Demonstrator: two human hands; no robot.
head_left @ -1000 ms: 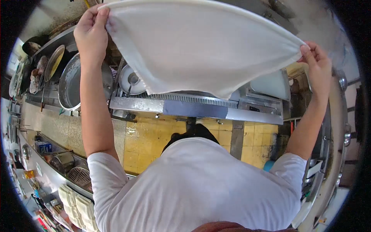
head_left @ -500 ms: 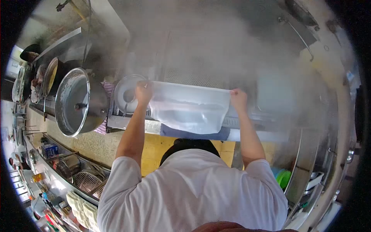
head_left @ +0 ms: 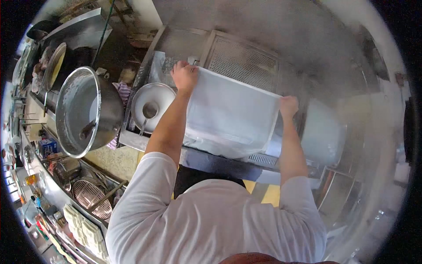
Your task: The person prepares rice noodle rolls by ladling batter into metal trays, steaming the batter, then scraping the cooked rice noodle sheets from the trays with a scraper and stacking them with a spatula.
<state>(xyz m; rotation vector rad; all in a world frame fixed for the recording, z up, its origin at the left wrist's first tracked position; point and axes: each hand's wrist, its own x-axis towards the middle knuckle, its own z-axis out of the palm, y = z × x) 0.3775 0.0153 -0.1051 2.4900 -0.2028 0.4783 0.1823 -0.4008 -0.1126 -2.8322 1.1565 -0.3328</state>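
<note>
A wide white translucent sheet (head_left: 233, 110) is stretched between my two hands above the metal counter. My left hand (head_left: 185, 75) is closed on its upper left corner, and my right hand (head_left: 289, 107) grips the upper right corner. The sheet's lower part hangs toward my body with a wavy, glossy edge. Just behind it lies a perforated metal panel (head_left: 241, 61). Left of the sheet is a round white dish with a small metal ladle (head_left: 150, 110) in it. Whether the sheet is cloth or a thin food layer I cannot tell.
A large metal pot (head_left: 110, 114) with whitish liquid and a handle inside stands at the left. Beyond it is a pan (head_left: 57, 66). A round wire strainer (head_left: 92, 199) sits at lower left. At right is another pale sheet or tray (head_left: 323, 132). Steam blurs the upper right.
Both hands have moved with the sheet, which now looks tilted and more spread out. The view has turned, and steam has thinned over the perforated panel.
</note>
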